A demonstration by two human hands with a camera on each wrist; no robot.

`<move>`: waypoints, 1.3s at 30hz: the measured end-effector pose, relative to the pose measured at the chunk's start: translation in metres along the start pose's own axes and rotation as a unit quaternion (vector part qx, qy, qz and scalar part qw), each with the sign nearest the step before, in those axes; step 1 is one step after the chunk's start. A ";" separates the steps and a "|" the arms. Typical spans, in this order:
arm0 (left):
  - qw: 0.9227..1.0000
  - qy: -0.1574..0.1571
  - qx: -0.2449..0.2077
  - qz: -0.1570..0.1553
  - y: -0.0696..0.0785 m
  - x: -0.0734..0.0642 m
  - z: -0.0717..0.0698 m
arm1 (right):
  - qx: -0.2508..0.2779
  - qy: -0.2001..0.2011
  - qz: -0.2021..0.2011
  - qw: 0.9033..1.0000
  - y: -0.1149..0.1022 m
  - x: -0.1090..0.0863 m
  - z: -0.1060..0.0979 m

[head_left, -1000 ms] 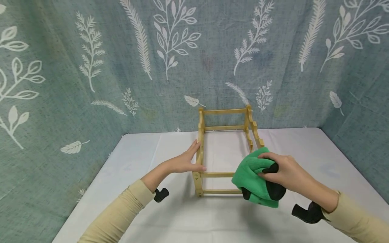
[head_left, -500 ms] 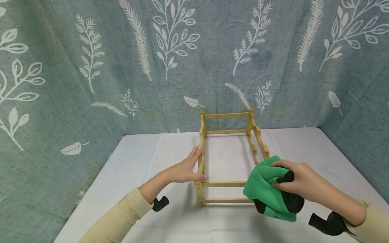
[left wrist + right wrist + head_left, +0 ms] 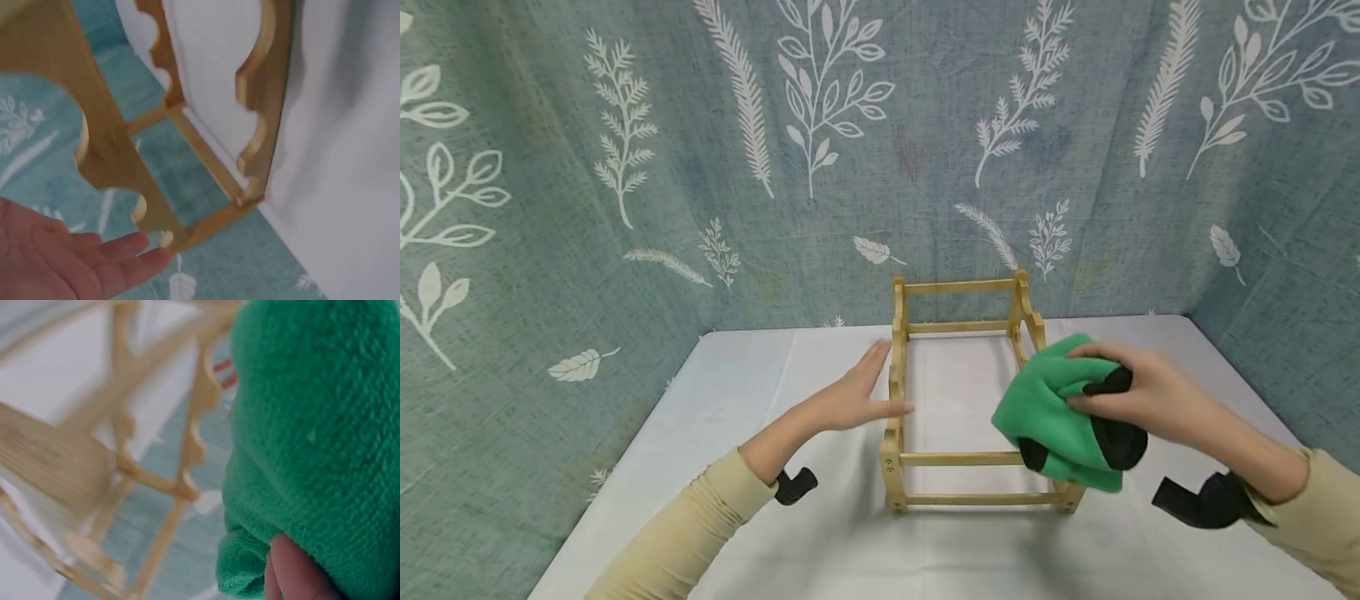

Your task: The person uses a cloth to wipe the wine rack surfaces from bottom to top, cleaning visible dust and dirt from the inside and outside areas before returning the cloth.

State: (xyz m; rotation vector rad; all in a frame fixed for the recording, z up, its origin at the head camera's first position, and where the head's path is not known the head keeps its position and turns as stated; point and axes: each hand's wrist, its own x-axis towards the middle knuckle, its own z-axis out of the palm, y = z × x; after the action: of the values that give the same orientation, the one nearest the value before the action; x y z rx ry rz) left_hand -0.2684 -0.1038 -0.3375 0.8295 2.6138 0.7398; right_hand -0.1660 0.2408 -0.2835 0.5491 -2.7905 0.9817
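Note:
A light wooden rack [image 3: 958,459] with scalloped rails stands on the table. My left hand [image 3: 846,400] is at its left side, fingers straight and thumb spread, overlapping the rail in the head view. In the left wrist view the fingertips [image 3: 153,262] lie close to the scalloped rail [image 3: 103,134]. With fingers and thumb my right hand [image 3: 1157,396] pinches a bunched green cloth [image 3: 1052,408] with black patches, raised over the rack's front right corner. The fuzzy cloth [image 3: 325,444] fills the right of the right wrist view, hiding most of that hand.
White cloth covers the table [image 3: 760,550]. A grey-green curtain [image 3: 880,158] with white leaf prints hangs behind and around it. Each wrist carries a small black camera mount, such as the right mount [image 3: 1202,500].
The cloth in my right hand went right and toward me, then back up and away, uncovering the rack's front right foot. My left hand shifted slightly away along the rail. The rack slid slightly toward me.

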 end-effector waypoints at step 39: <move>0.992 0.052 0.069 -0.096 -0.022 0.086 -0.002 | -0.045 -0.042 0.055 0.997 0.065 0.256 0.210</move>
State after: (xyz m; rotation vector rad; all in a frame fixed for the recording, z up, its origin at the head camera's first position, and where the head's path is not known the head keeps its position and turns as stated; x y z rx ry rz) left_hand -0.3463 -0.0681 -0.3586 0.5778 2.8136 0.5679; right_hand -0.4283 0.0803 -0.4230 0.4377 -2.9502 0.8658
